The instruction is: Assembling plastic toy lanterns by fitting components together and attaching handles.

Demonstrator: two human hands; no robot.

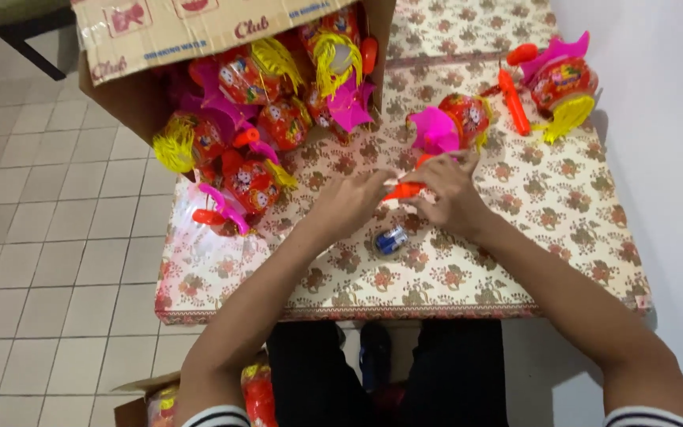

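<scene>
At the far left a cardboard box lies tipped on its side on the tabletop, which is covered with a floral-patterned cloth. Red, pink and yellow toy lanterns spill out of its open mouth, some with yellow tassels, and one wrapped lantern rests near the tabletop's left edge.

The left hand reaches in from the near left, its fingers curled narrowly around one end of a slim orange stick. Just right of it the right hand meets the same stick, its fingers pinched on the piece and touching the base of a red lantern with a pink frill that sits just beyond both hands. The stick is thus held between the two hands, above the middle of the tabletop.

Just near of the hands, a small blue and silver cylinder lies on the cloth, apart from the fingers.

At the far right another finished lantern lies near the wall, with an orange handle beside it and a yellow tassel hanging off its near side.
</scene>
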